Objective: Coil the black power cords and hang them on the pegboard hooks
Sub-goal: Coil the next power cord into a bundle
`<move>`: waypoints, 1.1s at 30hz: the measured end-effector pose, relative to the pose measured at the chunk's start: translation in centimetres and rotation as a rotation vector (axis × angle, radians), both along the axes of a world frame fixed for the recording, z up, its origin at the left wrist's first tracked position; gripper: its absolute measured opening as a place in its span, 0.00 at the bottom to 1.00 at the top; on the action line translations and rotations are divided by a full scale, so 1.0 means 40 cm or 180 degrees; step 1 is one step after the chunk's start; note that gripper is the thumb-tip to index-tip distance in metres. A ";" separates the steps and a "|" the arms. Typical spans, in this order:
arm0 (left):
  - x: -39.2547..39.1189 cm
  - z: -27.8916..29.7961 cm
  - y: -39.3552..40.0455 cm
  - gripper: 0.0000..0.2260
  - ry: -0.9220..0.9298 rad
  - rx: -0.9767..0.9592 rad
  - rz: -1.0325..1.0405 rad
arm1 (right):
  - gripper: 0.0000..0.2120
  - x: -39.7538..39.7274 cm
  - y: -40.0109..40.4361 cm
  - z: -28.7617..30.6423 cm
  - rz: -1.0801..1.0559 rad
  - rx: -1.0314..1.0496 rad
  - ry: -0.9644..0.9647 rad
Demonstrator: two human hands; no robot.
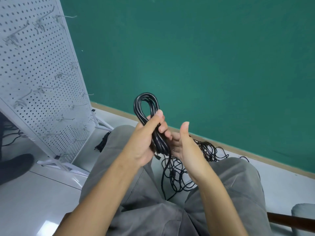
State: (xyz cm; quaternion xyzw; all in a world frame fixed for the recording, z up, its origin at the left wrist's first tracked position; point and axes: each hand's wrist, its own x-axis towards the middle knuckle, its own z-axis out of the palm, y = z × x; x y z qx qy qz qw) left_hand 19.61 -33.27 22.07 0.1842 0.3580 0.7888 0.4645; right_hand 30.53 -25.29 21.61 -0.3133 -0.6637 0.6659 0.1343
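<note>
My left hand (148, 138) grips a coiled black power cord (142, 108) round its middle, so the loop stands up above my fingers and thumb. My right hand (185, 143) is held beside the coil with fingers straight, its palm toward the cord and apparently touching the lower strands. A loose end of the cord hangs down between my knees. A tangled heap of black cords (180, 169) lies on the floor below my hands. The white pegboard (39, 79) stands at the left, with several bare metal hooks (17, 36) on it.
My knees in grey trousers fill the lower middle. A green wall (204, 57) rises behind the cords. A bundle of black ties (103, 142) lies by the pegboard foot. A dark shoe (15, 166) sits at the far left on the pale floor.
</note>
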 end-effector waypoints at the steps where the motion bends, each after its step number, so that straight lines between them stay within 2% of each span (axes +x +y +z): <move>1: -0.008 0.000 -0.002 0.11 -0.0144 0.0012 0.0128 | 0.38 -0.001 -0.005 -0.009 0.0116 -0.0009 -0.0106; 7: -0.072 -0.021 -0.009 0.11 -0.0560 0.0024 0.0824 | 0.42 0.002 -0.008 -0.029 0.0613 0.0052 -0.0360; 10: -0.104 -0.033 -0.018 0.13 -0.0565 -0.0126 0.1185 | 0.43 0.008 -0.010 -0.032 0.0776 0.0171 -0.0554; 13: -0.149 -0.043 -0.034 0.14 -0.0397 -0.0403 0.1578 | 0.35 0.018 -0.018 -0.032 0.0894 0.0218 -0.0610; 16: -0.180 -0.051 -0.048 0.14 -0.0197 -0.0597 0.1874 | 0.17 0.027 -0.021 -0.036 0.1008 0.0439 -0.0476; 18: -0.183 -0.055 -0.049 0.13 0.0163 -0.0815 0.2028 | 0.07 0.029 -0.020 -0.031 0.1022 0.0659 -0.0452; 19: -0.181 -0.059 -0.047 0.14 0.0434 -0.0940 0.2080 | 0.06 0.030 -0.022 -0.020 0.1055 0.0742 -0.0492; 20: -0.176 -0.063 -0.045 0.15 0.0733 -0.1052 0.2093 | 0.10 0.031 -0.023 -0.009 0.1094 0.0862 -0.0551; 22: -0.157 -0.067 -0.040 0.19 0.1275 -0.1296 0.1976 | 0.15 0.036 -0.022 0.019 0.1209 0.1323 -0.0647; 24: -0.127 -0.068 -0.033 0.21 0.1703 -0.1527 0.1678 | 0.15 0.039 -0.026 0.046 0.1294 0.1755 -0.0625; 26: -0.089 -0.067 -0.021 0.21 0.1944 -0.1520 0.1335 | 0.16 0.044 -0.028 0.067 0.1234 0.1881 -0.0524; 30: -0.043 -0.070 -0.004 0.19 0.2049 -0.1231 0.0746 | 0.20 0.073 -0.010 0.086 0.1252 0.1817 -0.0395; 33: -0.027 -0.070 0.000 0.24 0.1848 -0.1069 0.0401 | 0.16 0.082 0.005 0.085 0.0884 0.1588 -0.0205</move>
